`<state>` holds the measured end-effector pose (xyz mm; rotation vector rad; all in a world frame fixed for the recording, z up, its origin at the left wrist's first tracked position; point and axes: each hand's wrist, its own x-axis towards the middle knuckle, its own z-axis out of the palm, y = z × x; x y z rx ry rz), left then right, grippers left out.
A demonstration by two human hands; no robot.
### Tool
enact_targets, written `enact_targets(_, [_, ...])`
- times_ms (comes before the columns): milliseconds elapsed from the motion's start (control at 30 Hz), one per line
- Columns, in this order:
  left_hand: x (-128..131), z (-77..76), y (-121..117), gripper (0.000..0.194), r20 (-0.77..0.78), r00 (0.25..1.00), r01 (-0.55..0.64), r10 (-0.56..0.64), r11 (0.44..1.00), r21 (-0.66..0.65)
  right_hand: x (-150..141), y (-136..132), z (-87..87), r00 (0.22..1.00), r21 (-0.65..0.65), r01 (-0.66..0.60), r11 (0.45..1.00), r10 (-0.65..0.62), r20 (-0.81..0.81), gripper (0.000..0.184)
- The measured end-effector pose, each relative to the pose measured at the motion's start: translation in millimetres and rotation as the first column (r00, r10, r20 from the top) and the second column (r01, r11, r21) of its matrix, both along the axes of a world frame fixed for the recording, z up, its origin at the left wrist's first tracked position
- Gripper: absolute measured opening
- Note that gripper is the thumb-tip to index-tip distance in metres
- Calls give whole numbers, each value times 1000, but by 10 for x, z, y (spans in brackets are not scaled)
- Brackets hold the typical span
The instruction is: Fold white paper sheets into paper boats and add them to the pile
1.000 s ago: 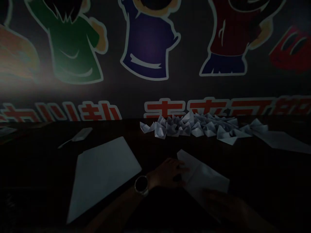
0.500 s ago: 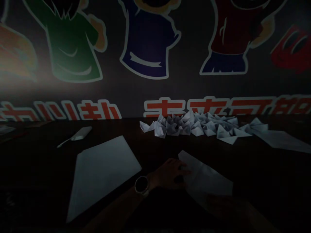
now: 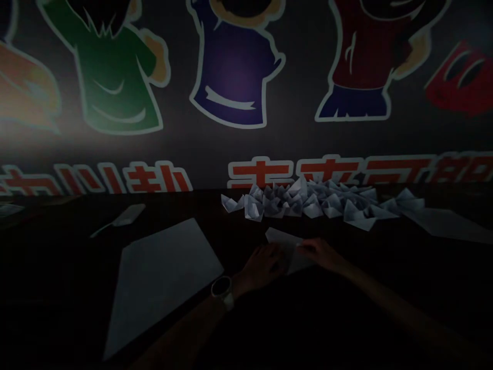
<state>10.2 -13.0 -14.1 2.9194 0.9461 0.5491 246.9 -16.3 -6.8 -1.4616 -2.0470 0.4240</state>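
Note:
In the dim light, a folded sheet of white paper [image 3: 284, 237] lies on the dark table between my hands. My left hand [image 3: 262, 267], with a round watch [image 3: 221, 286] on its wrist, holds the paper at its left side, fingers bent over it. On the right side, my right hand [image 3: 319, 253] pinches the paper's edge between thumb and fingers. Parts of the fingertips are lost in the dark. Left of my left hand is a stack of white paper [image 3: 165, 282].
A pile of folded paper pieces [image 3: 304, 198] stands at the back by the wall. A flat white sheet [image 3: 450, 223] lies at the far right. A white object with a thin tail [image 3: 129, 215] rests at the back left. Large cartoon figures [image 3: 234, 72] cover the wall.
My right hand has moved up and away from me, from the paper's near end to its right edge. The paper now shows smaller, folded over. My left hand has shifted slightly left.

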Motion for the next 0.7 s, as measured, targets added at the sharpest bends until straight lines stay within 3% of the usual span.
enact_targets(167, [36, 16, 2, 36, 45, 998, 52, -50, 998, -46, -47, 84, -166, 986, 44, 148, 988, -150, 73, 35])
enact_targets(333, [56, 38, -32, 34, 30, 999, 43, -41, 998, -54, -64, 50, -201, 962, 88, 226, 970, -237, 136, 27])
enact_targets(700, [128, 70, -155, 36, -29, 999, -32, 32, 999, -3, -93, 23, -230, 971, 162, 188, 969, -208, 118, 15])
